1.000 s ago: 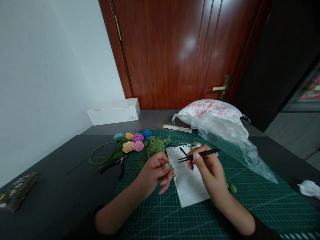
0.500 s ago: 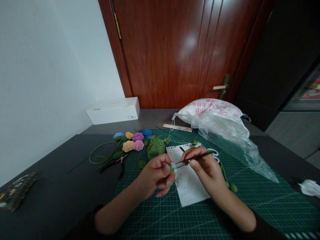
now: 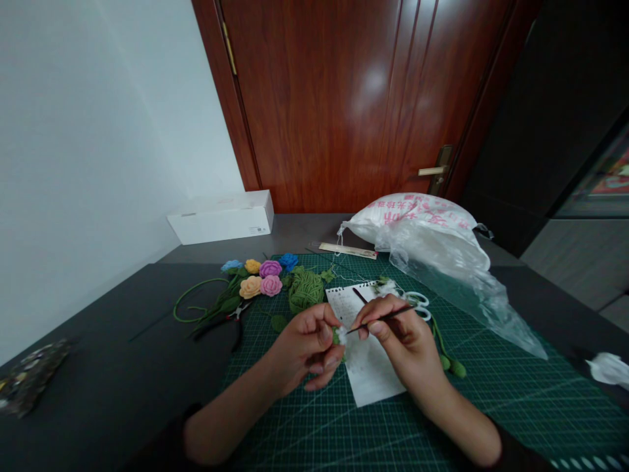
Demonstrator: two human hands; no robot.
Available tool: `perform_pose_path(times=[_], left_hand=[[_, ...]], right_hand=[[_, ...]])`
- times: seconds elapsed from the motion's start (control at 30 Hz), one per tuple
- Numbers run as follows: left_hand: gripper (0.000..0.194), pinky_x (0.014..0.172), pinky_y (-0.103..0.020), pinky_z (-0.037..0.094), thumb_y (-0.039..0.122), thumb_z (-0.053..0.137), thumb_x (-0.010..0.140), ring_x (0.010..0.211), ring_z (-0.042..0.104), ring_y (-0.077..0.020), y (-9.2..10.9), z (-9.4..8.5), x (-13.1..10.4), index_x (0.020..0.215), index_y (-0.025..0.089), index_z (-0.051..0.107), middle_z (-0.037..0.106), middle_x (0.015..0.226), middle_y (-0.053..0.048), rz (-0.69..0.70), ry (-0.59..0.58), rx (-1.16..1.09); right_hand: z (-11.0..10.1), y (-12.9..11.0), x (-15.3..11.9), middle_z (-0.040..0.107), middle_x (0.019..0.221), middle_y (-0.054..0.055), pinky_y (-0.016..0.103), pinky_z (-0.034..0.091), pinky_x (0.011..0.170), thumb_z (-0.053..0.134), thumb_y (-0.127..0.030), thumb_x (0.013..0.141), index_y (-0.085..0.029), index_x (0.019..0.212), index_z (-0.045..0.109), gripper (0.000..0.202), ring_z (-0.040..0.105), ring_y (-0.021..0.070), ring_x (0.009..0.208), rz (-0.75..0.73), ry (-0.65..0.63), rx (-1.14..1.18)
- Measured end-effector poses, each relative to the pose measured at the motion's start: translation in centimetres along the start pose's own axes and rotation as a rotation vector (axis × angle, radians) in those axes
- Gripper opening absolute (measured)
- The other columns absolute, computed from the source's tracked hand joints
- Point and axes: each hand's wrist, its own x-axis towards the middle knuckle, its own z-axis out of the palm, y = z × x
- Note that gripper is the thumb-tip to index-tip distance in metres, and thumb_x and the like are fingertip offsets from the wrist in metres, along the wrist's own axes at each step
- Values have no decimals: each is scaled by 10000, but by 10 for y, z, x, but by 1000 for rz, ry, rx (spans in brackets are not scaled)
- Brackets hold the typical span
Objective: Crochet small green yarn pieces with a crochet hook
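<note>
Between the thumb and fingers of my left hand [image 3: 312,344] is a small green crochet piece [image 3: 336,335]. White fluff [image 3: 343,334] shows at its right side. My right hand [image 3: 400,334] is closed around slim black tweezers [image 3: 388,315], whose tips meet at the fluff. Both hands are raised over a sheet of printed paper [image 3: 371,377] lying on a green cutting mat [image 3: 304,426]. Behind my left hand sits a ball of green yarn [image 3: 305,290]. White-handled scissors [image 3: 417,301] lie partly hidden behind my right hand.
Crocheted flowers [image 3: 270,285] and black-handled pliers [image 3: 238,314] lie to the left. A white box [image 3: 221,219] stands by the wall, and a big plastic bag of white filling [image 3: 417,219] at the back right. A green stem with buds [image 3: 455,367] lies right of my hand.
The tweezers' tips were apart and are now together at the white fluff. My right hand has tilted the tweezers slightly; my left hand has hardly moved.
</note>
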Motion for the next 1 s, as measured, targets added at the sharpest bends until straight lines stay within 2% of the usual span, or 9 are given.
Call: perform_pose_path(times=[0.1,0.37,0.47,0.63,0.8,1.0], left_hand=[[222,317,-104,364,355,701,915,382,301,-31,-2,1,-1,986,224,537,563,618,45,5,-4,2],[212,310,-106,343,339,680,932,363,278,-30,-13,-1,-1,961,235,499,582,614,48,35,4,34],[172,330,-112,359,335,654,951,384,299,-40,-9,-1,2,990,230,523,566,622,46,57,35,50],[141,340,-116,375,320,652,953,394,310,-48,-1,-3,4,979,234,543,549,614,49,96,63,61],[134,334,-110,372,319,638,961,390,315,-44,0,-2,2,976,234,535,556,617,46,89,55,67],[175,332,-110,380,330,659,948,388,330,-40,-2,-3,2,987,231,519,572,625,42,73,33,76]], right_hand=[[4,2,-2,718,792,15,303,534,722,650,-274,967,-245,873,691,106,691,175,749,-9,4,-48],[13,6,-5,708,802,39,365,533,697,579,-312,1002,-251,902,670,148,680,210,752,-198,-87,-173],[6,3,-2,706,849,43,368,530,741,581,-264,995,-250,945,668,102,679,215,816,-170,-70,-201],[-9,-9,7,686,897,48,334,519,724,579,-254,997,-244,972,660,85,650,203,831,-90,86,-174],[-5,-11,8,681,930,50,343,526,789,581,-257,999,-248,1003,655,74,653,205,895,-111,6,-81],[-1,-1,1,695,916,42,345,526,782,595,-209,988,-252,997,661,78,668,198,865,-124,-20,-112]])
